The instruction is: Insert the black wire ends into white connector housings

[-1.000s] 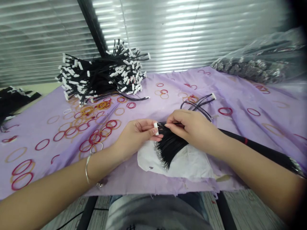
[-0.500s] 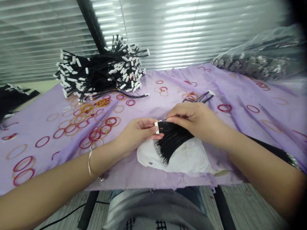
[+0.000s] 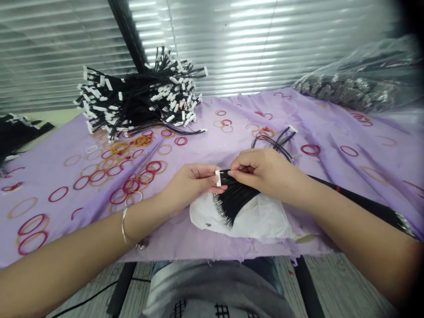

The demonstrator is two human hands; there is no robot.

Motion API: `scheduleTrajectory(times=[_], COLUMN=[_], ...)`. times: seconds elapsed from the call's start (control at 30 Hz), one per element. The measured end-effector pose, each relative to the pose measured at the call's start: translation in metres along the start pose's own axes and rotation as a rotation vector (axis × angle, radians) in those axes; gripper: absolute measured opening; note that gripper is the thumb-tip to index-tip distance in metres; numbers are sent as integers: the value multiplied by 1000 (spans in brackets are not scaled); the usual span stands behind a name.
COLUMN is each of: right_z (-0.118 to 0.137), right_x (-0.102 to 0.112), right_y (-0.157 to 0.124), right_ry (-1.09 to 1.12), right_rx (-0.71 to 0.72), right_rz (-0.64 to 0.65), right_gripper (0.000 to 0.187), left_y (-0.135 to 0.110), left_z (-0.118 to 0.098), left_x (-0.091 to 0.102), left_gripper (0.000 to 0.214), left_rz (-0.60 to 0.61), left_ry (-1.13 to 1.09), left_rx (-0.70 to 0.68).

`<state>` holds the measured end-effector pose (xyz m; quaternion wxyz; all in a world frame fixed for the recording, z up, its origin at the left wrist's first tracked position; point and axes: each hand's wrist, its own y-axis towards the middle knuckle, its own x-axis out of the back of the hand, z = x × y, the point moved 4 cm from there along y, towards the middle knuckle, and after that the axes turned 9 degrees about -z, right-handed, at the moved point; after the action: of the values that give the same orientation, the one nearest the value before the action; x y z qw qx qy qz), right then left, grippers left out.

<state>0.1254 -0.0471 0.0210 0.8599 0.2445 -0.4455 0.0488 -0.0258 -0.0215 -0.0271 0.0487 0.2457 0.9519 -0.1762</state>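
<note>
Upper left: wire pile [image 3: 132, 95] blocks passage. Upper right: plastic bag [image 3: 357, 90] bars the corner. Upper centre, between them: open low route over purple cloth [image 3: 212, 152]; looped wires [image 3: 280, 143] obstruct its lower right edge.

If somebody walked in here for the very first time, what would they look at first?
Probably the big heap of black wires with white ends at the back left, beside the blinds. Then the red and yellow rings scattered over the purple cloth. At the middle front, the left hand holds a small white connector above a silver-tipped black fan of wires, near the right hand.
</note>
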Motion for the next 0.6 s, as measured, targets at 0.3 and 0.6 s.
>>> scheduleTrajectory(times=[0.3, 0.6], right_z=[-1, 0], right_x=[1, 3], right_y=[-1, -1], right_ry=[-7, 38], right_rx=[47, -39], right_rz=[20, -32], right_gripper=[10, 10], left_y=[-1, -3], left_z=[-1, -2], left_x=[-1, -3], left_gripper=[26, 24], left_rz=[15, 33], left_ry=[14, 77], left_rx=[16, -19])
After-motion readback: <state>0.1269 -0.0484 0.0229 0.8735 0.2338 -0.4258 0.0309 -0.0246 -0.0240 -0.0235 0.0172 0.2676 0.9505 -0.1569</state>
